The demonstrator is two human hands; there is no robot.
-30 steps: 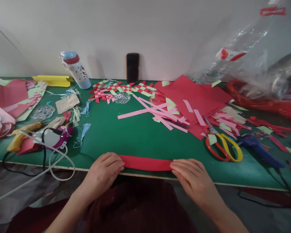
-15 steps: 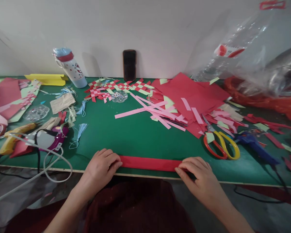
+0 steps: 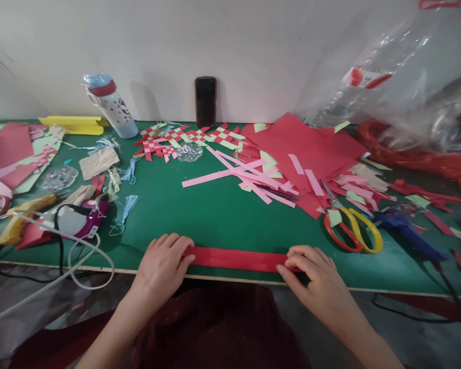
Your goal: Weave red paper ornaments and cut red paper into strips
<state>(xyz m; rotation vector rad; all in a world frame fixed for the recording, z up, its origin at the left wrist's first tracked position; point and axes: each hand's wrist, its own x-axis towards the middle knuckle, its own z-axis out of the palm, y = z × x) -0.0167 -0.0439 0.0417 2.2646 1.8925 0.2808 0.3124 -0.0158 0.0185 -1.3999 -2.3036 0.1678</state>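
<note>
A long red paper strip (image 3: 238,259) lies along the front edge of the green table (image 3: 169,210). My left hand (image 3: 163,261) is closed on its left end, thumb and fingers pinching the paper. At the other end my right hand (image 3: 313,271) pinches the strip between thumb and fingers. Whether the strip is folded in layers I cannot tell. Beyond it lies a loose pile of pink paper strips (image 3: 249,177). To the right of that pile, a pair of scissors (image 3: 349,228) with red and yellow handles rests on the table.
Red paper sheets (image 3: 303,148) and woven paper pieces (image 3: 200,136) lie at the back. A phone (image 3: 206,102) and a bottle (image 3: 115,110) stand by the wall. On the right is a blue glue gun (image 3: 411,236); on the left, a yellow-handled tool (image 3: 13,228), a white cable (image 3: 80,238) and tassels (image 3: 127,207).
My left hand has shifted very slightly to the right along the strip. Both hands keep their pinch on its ends, and the strip stays at the table's front edge.
</note>
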